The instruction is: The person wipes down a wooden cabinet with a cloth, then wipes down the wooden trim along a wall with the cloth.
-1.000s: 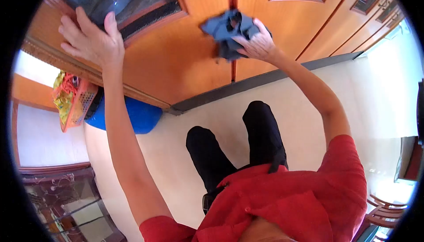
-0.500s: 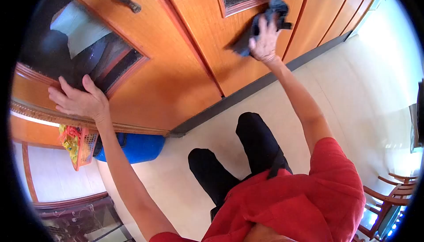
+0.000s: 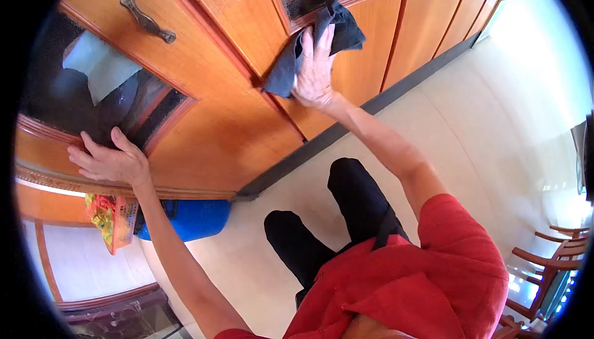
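Right grip with dark cloth in hold against wooden door (left grip empty, unclenched, near glass panel)

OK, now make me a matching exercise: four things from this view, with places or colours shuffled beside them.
Things
1. cloth
2. left hand
3. basket
4. wooden chair

Places or colours
A. orange
B. far right of the view
C. under the right hand
D. at the leftmost glass panel

Pairs: 1-C, 2-D, 3-A, 4-B
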Demonstrator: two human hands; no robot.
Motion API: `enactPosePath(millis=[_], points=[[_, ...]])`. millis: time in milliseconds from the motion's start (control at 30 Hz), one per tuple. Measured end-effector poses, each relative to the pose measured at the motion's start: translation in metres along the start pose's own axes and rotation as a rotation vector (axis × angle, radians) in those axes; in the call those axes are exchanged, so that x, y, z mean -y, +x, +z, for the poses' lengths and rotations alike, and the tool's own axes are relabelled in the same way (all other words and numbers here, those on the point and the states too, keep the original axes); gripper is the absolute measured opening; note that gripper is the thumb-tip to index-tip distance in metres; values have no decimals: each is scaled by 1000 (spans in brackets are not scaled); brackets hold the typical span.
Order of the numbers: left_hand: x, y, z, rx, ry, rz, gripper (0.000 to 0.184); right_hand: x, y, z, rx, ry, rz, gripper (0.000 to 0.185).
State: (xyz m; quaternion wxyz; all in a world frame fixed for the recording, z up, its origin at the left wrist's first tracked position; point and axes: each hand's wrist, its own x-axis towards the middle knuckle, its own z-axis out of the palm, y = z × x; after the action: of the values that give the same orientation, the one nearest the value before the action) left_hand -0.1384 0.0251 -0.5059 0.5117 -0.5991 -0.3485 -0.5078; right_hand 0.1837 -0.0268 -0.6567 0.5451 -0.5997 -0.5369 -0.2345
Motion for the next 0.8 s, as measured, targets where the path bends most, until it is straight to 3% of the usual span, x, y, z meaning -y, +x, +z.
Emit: enactPosePath(millis=[33,67,133,167,200,300,400,467,533,600,667,700,767,800], points=[[0,0,0,9,-12,-3,60,-13,0,-6,105,-66,-3,83],[0,1,0,9,-17,-2,60,-39,4,-13,33,-127,-114,81],[0,2,0,25,2,-4,59,-95,15,-20,-198,-41,-106,80],[3,-1,1,38,45,-9,60,-104,22,-37,-172,101,116,79],[4,-3,3,53,39,-8,60,-141,10,-35,-224,-125,140,77],[1,-1,5,-46,-22,3,63,-210,-26,-25,-186,-82,829,76],[0,2,2,-7,9,-7,63,-206,-76,-4,-351,165,1229,82],[3,1,3,-5,10,16,64,-294,-181,82,440,-783,998,65],[6,0,5,-6,12,37,65,-251,-236,135,254,-485,1163,65],[9,0,5,-9,59,56,67,-125,-215,97,679,-777,946,60],[6,2,4,-11,60,67,67,-62,-189,83,-25,42,1117,71],[5,3,4,-12,55,70,67,-31,-177,76,-342,390,1071,76],[9,1,5,0,83,82,67,-30,-166,60,-164,232,789,82],[10,0,5,3,114,89,66,-49,-154,56,-253,320,645,83]])
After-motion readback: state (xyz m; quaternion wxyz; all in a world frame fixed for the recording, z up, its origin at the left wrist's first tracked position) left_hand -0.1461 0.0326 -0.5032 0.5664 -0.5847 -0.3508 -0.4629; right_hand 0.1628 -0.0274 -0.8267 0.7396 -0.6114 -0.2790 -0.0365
